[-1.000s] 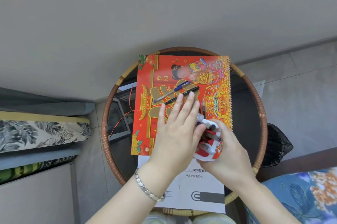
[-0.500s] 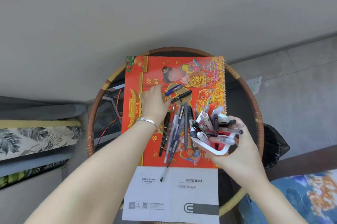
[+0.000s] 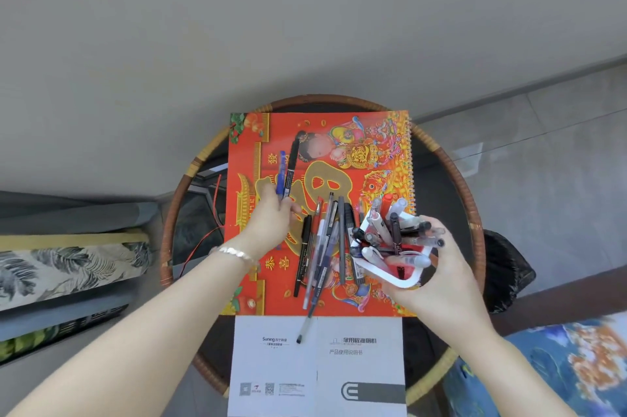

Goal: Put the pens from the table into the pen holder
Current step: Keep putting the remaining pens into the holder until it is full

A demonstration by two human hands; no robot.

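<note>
Two pens lifted, holder tilted and waiting over the tabletop

The round tabletop (image 3: pixel 451 179) carries a red calendar (image 3: pixel 339 152) across its middle and a white leaflet (image 3: pixel 359 369) at the near edge. A loose cluster of pens (image 3: pixel 325 247) lies on the calendar's near half, one of them reaching onto the leaflet. The pen holder (image 3: pixel 397 267), white, already crowded and tilted toward the far edge, is gripped from below by the right hand (image 3: pixel 437 284), its fingers wrapped around the body. The left hand (image 3: pixel 271 219) is closed on a blue pen (image 3: pixel 281 172) and a black pen (image 3: pixel 291 165), both pointing away toward the far edge. To do this step well, I'd turn the two pens point-down, keep them pinched together, and steer for a gap between the stems in the holder, levelling it first so nothing slides out.
</note>
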